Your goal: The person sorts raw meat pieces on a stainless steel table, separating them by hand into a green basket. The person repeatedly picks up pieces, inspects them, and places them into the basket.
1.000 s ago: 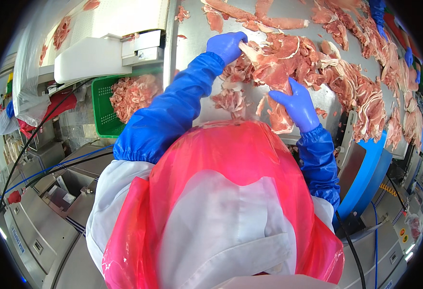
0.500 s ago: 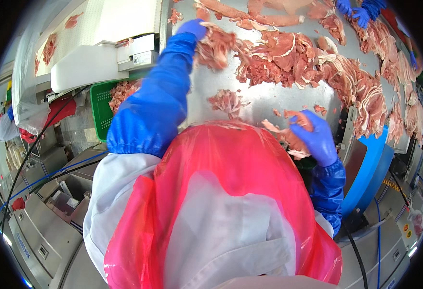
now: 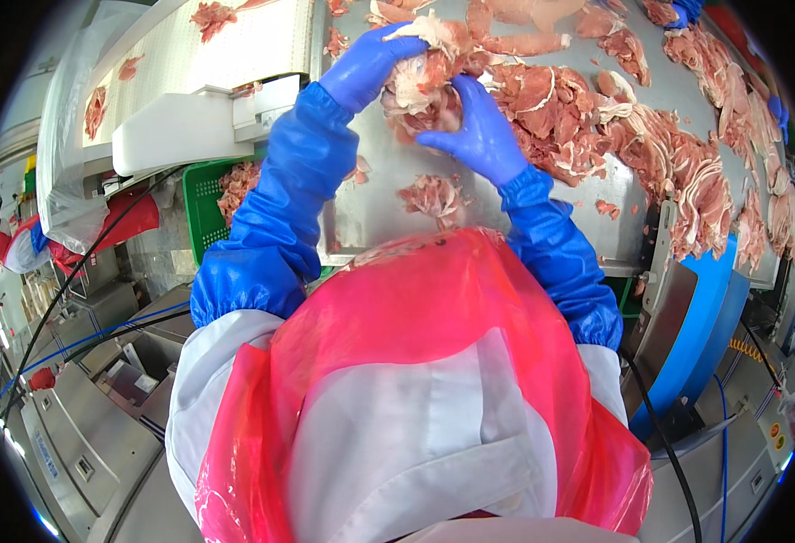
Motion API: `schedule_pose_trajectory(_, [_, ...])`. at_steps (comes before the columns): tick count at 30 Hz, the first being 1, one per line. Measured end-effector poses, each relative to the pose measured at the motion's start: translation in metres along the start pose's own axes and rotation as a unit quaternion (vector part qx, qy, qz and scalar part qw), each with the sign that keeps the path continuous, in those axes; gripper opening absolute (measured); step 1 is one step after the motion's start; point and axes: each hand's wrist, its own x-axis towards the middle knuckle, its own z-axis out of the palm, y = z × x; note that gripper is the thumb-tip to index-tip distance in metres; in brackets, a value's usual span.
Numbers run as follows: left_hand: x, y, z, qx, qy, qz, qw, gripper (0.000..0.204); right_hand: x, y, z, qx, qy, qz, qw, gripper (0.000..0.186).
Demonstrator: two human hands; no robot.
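Both of my hands wear purple gloves and blue sleeves. Between them, over the upper left of the steel table [image 3: 361, 213], is a clump of sliced raw meat [image 3: 420, 90]. My left hand [image 3: 366, 71] grips it from the left side. My right hand [image 3: 483, 131] presses on its right side, thumb and fingers apart around the clump. Just right of my right hand lies a large heap of meat slices [image 3: 547, 109]. A smaller meat pile [image 3: 434, 197] rests on the bare steel nearer to me.
At left stands a white conveyor belt [image 3: 167, 68] carrying scattered meat bits. Below it is a green basket [image 3: 200, 213] with meat scraps. Overlapping slices [image 3: 696, 208] run along the right, above a blue machine part [image 3: 687, 335]. Another person's gloved hand [image 3: 684, 11] shows at top right.
My right hand has left the meat near the table's front edge and moved up and left to the clump. My left hand stays on the clump, turned further around it.
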Motion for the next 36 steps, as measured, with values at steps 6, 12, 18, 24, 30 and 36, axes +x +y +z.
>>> schedule_pose_trajectory(6, [-0.004,0.045,0.023,-0.310,0.011,-0.152,0.939,0.045,0.038,0.002,-0.018,0.312,-0.132,0.128,0.932,0.081])
schedule_pose_trajectory(12, [0.043,-0.099,-0.057,0.430,0.018,0.169,0.887,0.050,0.008,-0.001,-0.024,0.440,-0.141,0.228,0.857,0.059])
schedule_pose_trajectory(18, [0.082,-0.239,-0.079,0.195,0.182,0.136,0.954,0.046,-0.056,-0.040,-0.061,0.210,-0.130,0.257,0.935,0.058])
schedule_pose_trajectory(24, [0.044,-0.203,-0.131,0.494,0.205,-0.030,0.844,0.052,-0.112,-0.031,-0.150,0.238,-0.021,0.323,0.916,0.051])
schedule_pose_trajectory(30, [0.090,-0.205,-0.088,-0.024,0.144,-0.099,0.984,0.049,-0.092,0.054,-0.101,-0.060,0.014,0.151,0.987,0.071])
schedule_pose_trajectory(36, [0.030,-0.116,-0.071,-0.461,0.183,-0.129,0.859,0.039,-0.043,0.003,-0.082,0.276,0.052,0.163,0.946,0.053])
